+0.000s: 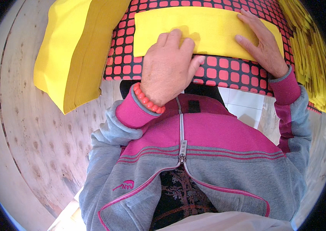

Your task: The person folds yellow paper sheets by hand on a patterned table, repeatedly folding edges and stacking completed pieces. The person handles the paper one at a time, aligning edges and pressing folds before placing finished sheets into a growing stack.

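A yellow rectangular cloth [213,29] lies flat across the patterned table in front of me. My left hand [168,63], with a red bead bracelet at its wrist, rests on the cloth's near edge left of its middle. Its fingers are bent down onto the fabric and its thumb sticks out to the right, holding nothing. Toward the cloth's right end, my right hand [262,46] touches the fabric with thumb and fingers spread apart. The tips of the left fingers are partly hidden.
The table cover [224,73] has red rounded squares on black. A thick stack of yellow fabric [76,54] hangs over the table's left edge. At the right side is a pile of folded yellow pieces [312,61]. A worn pale wooden surface [51,142] lies to the left.
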{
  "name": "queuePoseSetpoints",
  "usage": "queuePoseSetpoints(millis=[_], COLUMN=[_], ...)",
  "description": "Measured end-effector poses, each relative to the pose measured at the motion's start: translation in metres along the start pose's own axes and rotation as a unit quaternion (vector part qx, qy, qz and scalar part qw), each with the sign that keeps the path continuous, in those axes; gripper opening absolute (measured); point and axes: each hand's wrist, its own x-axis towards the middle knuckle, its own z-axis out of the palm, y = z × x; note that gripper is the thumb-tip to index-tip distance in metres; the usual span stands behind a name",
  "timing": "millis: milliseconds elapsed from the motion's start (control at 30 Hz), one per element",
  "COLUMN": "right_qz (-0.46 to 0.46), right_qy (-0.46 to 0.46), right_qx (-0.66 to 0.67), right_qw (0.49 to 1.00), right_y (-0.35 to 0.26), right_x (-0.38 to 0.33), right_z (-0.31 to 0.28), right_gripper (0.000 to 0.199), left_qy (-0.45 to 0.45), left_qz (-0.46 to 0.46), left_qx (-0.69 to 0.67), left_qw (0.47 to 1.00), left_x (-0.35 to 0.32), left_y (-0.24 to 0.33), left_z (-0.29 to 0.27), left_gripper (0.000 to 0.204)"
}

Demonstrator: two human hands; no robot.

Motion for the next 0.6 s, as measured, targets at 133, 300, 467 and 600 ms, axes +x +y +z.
queuePoseSetpoints(millis=[133, 300, 467, 600], right_qz=[0.002, -0.007, 0.007, 0.028], right_qy=[-0.008, -0.007, -0.002, 0.003], right_qx=[-0.017, -0.01, -0.007, -0.003], right_qw=[1.0, 1.0, 1.0, 1.0], right_y=[0.0, -0.001, -0.001, -0.003], right_x=[0.001, 0.001, 0.001, 0.002], right_z=[-0.002, -0.002, -0.001, 0.001], right_gripper=[0.065, 0.071, 0.07, 0.068], left_qy=[-0.001, 0.007, 0.015, 0.034], left_qz=[-0.02, -0.023, -0.041, -0.036], left_qx=[0.035, 0.061, 0.064, 0.09], left_qw=[0.999, 0.998, 0.997, 0.995], left_x=[-0.01, -0.022, -0.028, -0.035], left_y=[-0.007, -0.015, -0.023, -0.029], left_z=[-0.007, -0.015, -0.019, -0.018], left_gripper=[0.032, 0.03, 0.028, 0.029])
